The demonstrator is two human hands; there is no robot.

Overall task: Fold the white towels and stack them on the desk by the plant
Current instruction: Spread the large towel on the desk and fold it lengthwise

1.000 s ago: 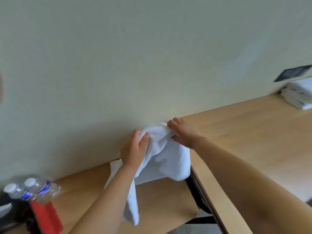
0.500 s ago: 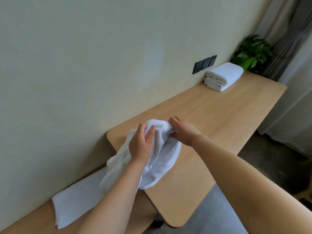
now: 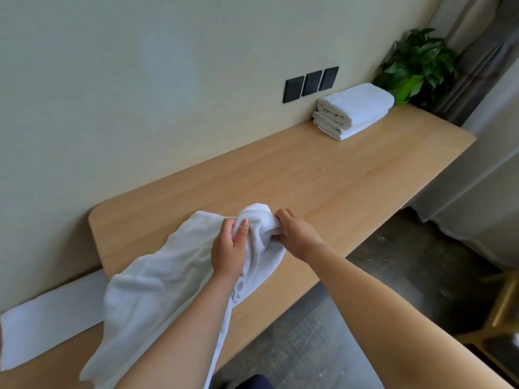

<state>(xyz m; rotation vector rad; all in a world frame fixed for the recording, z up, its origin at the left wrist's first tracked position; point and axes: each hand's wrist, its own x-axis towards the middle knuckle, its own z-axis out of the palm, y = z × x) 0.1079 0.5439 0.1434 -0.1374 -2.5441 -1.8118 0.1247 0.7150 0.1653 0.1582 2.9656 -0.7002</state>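
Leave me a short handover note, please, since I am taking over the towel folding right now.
Left hand and right hand: both grip the bunched top of an unfolded white towel held over the near end of the desk.
Done: folded towels stacked by the plant.
Left: fold this towel, add it to the stack; another white cloth lies flat at lower left.

Pale cream painted wall [image 3: 140, 94] carrying three dark square wall plates [image 3: 311, 84] side by side in a slightly rising row; grey pleated curtain [image 3: 483, 51] at far right; dark grey mottled floor [image 3: 393, 276] below; light wooden chair frame [image 3: 505, 301] at right edge, cut off.
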